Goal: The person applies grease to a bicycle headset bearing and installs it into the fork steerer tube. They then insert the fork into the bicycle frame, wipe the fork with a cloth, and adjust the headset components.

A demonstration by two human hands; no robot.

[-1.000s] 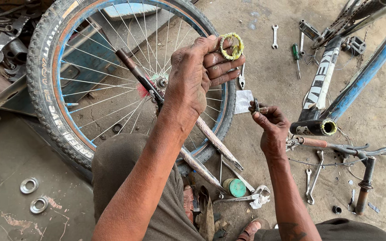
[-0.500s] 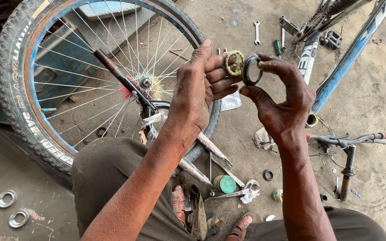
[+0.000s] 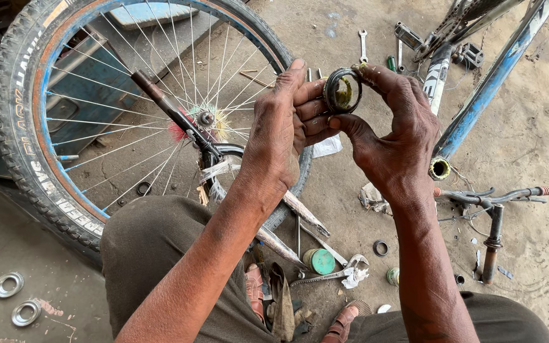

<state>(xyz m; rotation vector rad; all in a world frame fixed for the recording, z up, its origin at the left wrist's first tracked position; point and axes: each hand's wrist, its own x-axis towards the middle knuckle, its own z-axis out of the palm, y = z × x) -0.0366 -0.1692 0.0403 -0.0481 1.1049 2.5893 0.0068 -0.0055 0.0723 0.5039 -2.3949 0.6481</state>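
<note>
Both my hands meet in front of me around a dark metal bearing cup (image 3: 342, 91) with yellowish grease inside. My left hand (image 3: 284, 130) holds it from the left with its fingertips. My right hand (image 3: 392, 133) pinches its rim from the right with thumb and forefinger. Below the hands a bicycle fork (image 3: 179, 121) runs across a spoked wheel (image 3: 39, 165) with a knobby tyre. The blue bicycle frame (image 3: 490, 82) lies to the right, its open head tube (image 3: 440, 168) just beside my right wrist.
A handlebar with stem (image 3: 497, 197) lies on the ground at right. Spanners (image 3: 363, 44), a green tin (image 3: 320, 260), pliers (image 3: 332, 273) and small rings (image 3: 380, 248) are scattered on the concrete. Two metal washers (image 3: 9, 284) rest at lower left. My knees and sandals fill the bottom.
My right hand rose from the ground near the frame with a dark ring and brought it onto the greasy part in my left hand. Now both hands hold it together.
</note>
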